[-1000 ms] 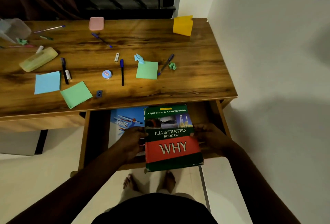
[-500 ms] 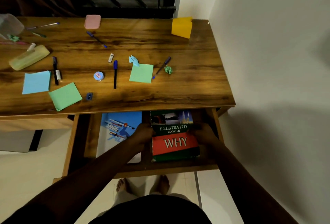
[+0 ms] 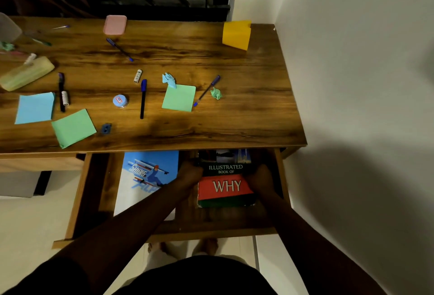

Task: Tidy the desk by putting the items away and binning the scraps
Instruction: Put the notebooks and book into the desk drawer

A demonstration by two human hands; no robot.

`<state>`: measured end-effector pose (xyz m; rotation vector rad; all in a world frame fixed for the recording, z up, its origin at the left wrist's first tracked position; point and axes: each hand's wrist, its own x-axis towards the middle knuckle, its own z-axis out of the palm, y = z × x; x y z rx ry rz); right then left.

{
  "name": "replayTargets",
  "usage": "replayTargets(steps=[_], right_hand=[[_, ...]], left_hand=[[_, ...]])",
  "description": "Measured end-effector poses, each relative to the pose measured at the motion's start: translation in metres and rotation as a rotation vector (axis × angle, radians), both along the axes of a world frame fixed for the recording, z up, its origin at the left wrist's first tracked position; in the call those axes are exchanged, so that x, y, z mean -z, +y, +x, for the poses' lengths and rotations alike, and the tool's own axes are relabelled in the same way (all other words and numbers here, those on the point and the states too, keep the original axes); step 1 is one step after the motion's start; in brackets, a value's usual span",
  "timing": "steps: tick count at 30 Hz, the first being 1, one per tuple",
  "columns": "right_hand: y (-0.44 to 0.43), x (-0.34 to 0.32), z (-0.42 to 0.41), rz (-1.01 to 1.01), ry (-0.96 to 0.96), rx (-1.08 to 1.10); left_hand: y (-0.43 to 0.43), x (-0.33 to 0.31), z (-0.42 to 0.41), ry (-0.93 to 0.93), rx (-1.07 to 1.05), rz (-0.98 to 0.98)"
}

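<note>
Across the upper half, on the wooden tabletop [image 3: 246, 111], no change from a second ago: same clutter, same places. Below its front edge, pulled well out, the drawer [image 3: 211, 232], as open as before. Inside on the left, flat and unmoved, a blue skiing magazine [image 3: 145, 177].

Just beside that on the right, down in the drawer now, the WHY book [image 3: 225, 186]. A second ago held up over the drawer's front rail, half a second ago lowered in, now pushed further back. Far end tucked under the tabletop's edge, top of the cover in shadow. Cannot tell whether quite settled on the drawer floor.

Gripped at both sides. At the left edge near the far corner, the left hand [image 3: 190, 173], fingers curled round it. On the right edge, the right hand [image 3: 260, 179], fingers wrapped over the cover's margin and hiding part of the red band. Both reaching deeper than before.

Untouched on the tabletop:
- at the left, a yellow-green pencil case [image 3: 27, 76]
- at the far right corner, a yellow folded card [image 3: 236, 35]
- near the front left, a left green note [image 3: 72, 127] beside a blue note [image 3: 35, 107]
- in the middle, a middle green note [image 3: 179, 98]
- at the back, a pink box [image 3: 115, 24]
- left of the middle note, a black pen [image 3: 142, 98]

Smallest, still unbinned: a crumpled blue scrap [image 3: 169, 79] touching the middle green note's far corner, and a crumpled green scrap [image 3: 216, 93] just beside a blue pen [image 3: 206, 90].
</note>
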<state>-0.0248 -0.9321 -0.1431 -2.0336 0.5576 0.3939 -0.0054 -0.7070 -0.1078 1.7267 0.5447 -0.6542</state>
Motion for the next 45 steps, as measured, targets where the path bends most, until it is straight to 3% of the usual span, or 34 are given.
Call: replayTargets(steps=[11,18,24,28,36,45], right_hand=[[-0.003,0.027,0.002,-0.067,0.059,0.023],[0.002,0.005,-0.011,-0.009,-0.031,-0.037],[0.033,-0.043,-0.041,-0.021,-0.196,-0.168],[0.078,-0.066,-0.065,-0.146,-0.223,-0.366],[0.132,-0.069,-0.119,-0.235,-0.296,-0.673],[0.146,-0.058,-0.161,-0.431,-0.329,-0.735]], left_hand=[[-0.001,0.005,0.0,0.024,0.08,0.075],[0.006,-0.004,-0.009,-0.002,0.174,0.065],[0.038,-0.032,-0.033,-0.205,0.176,0.165],[0.085,-0.029,-0.062,-0.383,0.264,0.285],[0.154,-0.033,-0.135,-0.518,0.422,0.319],[0.196,-0.012,-0.178,-0.66,0.715,0.522]])
